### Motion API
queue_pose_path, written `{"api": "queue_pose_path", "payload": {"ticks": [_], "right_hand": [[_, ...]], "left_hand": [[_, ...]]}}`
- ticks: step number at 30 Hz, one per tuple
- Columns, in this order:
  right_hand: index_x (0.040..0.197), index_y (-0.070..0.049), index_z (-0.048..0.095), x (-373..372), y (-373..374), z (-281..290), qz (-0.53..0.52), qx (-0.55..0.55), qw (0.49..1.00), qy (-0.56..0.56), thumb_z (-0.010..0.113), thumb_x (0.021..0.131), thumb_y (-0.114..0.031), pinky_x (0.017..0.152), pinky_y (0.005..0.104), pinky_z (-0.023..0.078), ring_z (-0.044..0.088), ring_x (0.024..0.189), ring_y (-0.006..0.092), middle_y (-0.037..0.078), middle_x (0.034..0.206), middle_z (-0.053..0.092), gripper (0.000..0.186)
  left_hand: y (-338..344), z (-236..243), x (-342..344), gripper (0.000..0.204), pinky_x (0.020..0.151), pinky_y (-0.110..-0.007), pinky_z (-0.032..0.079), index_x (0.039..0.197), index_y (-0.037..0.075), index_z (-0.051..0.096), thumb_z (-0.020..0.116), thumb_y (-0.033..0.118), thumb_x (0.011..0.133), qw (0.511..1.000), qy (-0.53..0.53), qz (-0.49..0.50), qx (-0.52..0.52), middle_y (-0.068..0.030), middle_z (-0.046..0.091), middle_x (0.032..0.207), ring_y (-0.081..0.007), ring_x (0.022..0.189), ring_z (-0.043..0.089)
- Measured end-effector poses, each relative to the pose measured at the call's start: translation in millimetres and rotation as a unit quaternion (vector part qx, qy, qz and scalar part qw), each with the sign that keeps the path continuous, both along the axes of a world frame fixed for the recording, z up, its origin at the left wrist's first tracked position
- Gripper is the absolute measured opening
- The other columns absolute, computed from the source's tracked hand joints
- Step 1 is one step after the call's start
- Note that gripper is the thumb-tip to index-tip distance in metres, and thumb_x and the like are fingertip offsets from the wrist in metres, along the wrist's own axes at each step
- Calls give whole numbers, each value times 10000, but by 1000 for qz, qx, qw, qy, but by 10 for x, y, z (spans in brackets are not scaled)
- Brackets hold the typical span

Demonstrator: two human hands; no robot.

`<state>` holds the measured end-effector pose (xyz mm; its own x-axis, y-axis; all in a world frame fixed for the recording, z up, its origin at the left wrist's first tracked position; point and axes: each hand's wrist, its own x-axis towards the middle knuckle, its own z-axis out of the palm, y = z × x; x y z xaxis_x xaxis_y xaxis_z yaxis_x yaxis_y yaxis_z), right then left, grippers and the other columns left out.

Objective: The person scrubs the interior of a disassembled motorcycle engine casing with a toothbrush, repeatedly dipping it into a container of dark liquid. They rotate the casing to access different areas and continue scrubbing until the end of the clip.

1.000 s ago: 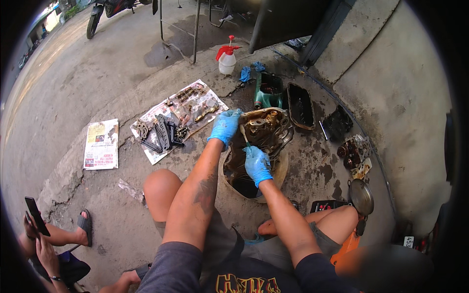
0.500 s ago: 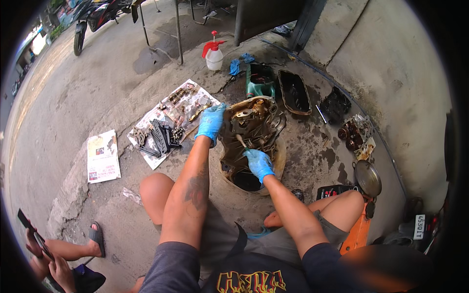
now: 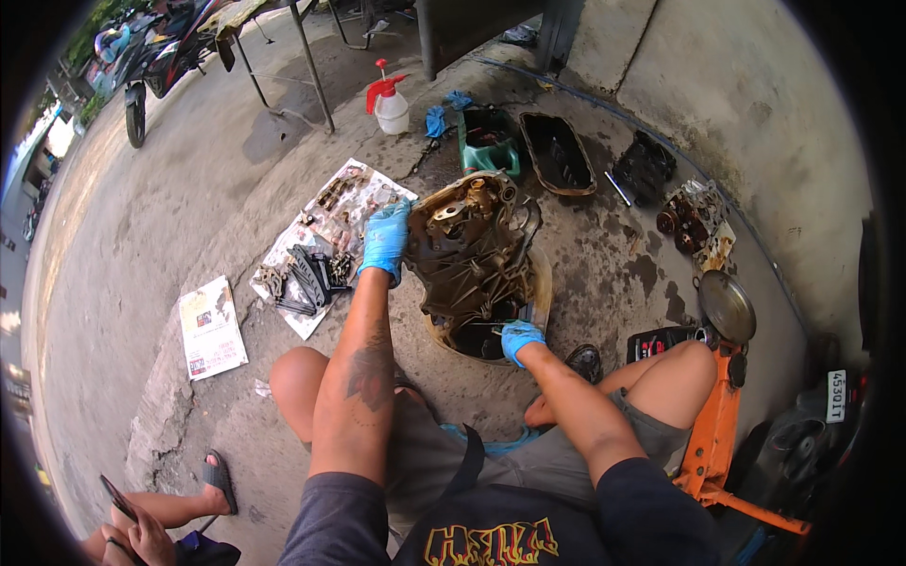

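Observation:
A large grimy metal transmission housing (image 3: 467, 255) stands tilted over a round, pale tub (image 3: 542, 288) on the ground in front of me. My left hand (image 3: 385, 236), in a blue glove, is closed on the housing's upper left edge. My right hand (image 3: 522, 341), also gloved, is at the tub's near right rim, below the housing. Its fingers are closed round a thin brush (image 3: 489, 324) that points left over the tub's dark inside. The brush's tip is hard to make out.
Left of the housing, small metal parts lie on paper sheets (image 3: 300, 325). Beyond stand a red-and-white spray bottle (image 3: 391, 111), a cut green container (image 3: 489, 151) and an oily pan (image 3: 557, 156). An orange jack (image 3: 710, 443) is at my right; another person's foot (image 3: 217, 481) is lower left.
My right hand has moved the brush down from the housing's inner face to the tub. The housing tilts differently, its lower end raised, with my left hand still on its edge.

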<state>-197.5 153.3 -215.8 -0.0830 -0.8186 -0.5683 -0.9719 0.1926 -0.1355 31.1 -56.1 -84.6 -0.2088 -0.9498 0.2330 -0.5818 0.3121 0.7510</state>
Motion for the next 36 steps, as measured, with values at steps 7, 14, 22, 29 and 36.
{"api": "queue_pose_path", "payload": {"ticks": [7, 14, 22, 29, 36], "right_hand": [[947, -49, 733, -83, -65, -57, 115, 45, 971, -204, 544, 820, -146, 832, 436, 524, 675, 954, 357, 169, 1005, 704, 247], [956, -41, 726, 151, -319, 350, -163, -240, 871, -395, 681, 878, -275, 695, 330, 506, 631, 713, 160, 90, 795, 703, 252], [937, -116, 734, 339, -441, 949, -174, -306, 912, -212, 583, 914, -354, 766, 433, 516, 660, 854, 359, 148, 911, 695, 283], [894, -125, 734, 69, -544, 1225, -42, -252, 952, -167, 593, 896, -371, 747, 462, 513, 657, 815, 354, 135, 880, 692, 284], [846, -110, 730, 129, -651, 1012, -67, -302, 941, -134, 635, 867, -351, 709, 462, 510, 658, 801, 357, 139, 841, 690, 260]], "left_hand": [[14, -57, -42, 378, 775, -398, 500, 1064, -7, 650, 454, 308, 993, 999, 44, 4, -14, -208, 679, 1049, -322, 901, 666], [-10, -75, -62, 376, 845, -400, 496, 1067, -20, 649, 470, 301, 990, 988, 94, 53, 107, -220, 675, 1067, -370, 991, 646], [-203, -331, 238, 289, 812, -392, 513, 1164, 24, 616, 483, 167, 951, 991, -105, -13, -87, -198, 662, 1091, -305, 938, 653], [-13, -47, 19, 306, 873, -399, 500, 1167, 18, 610, 441, 195, 982, 992, -125, -20, -22, -211, 648, 1148, -356, 1021, 642], [-91, -95, 70, 433, 861, -376, 488, 1108, -9, 661, 500, 370, 976, 986, 104, 58, 115, -222, 677, 1105, -313, 1012, 661]]}}
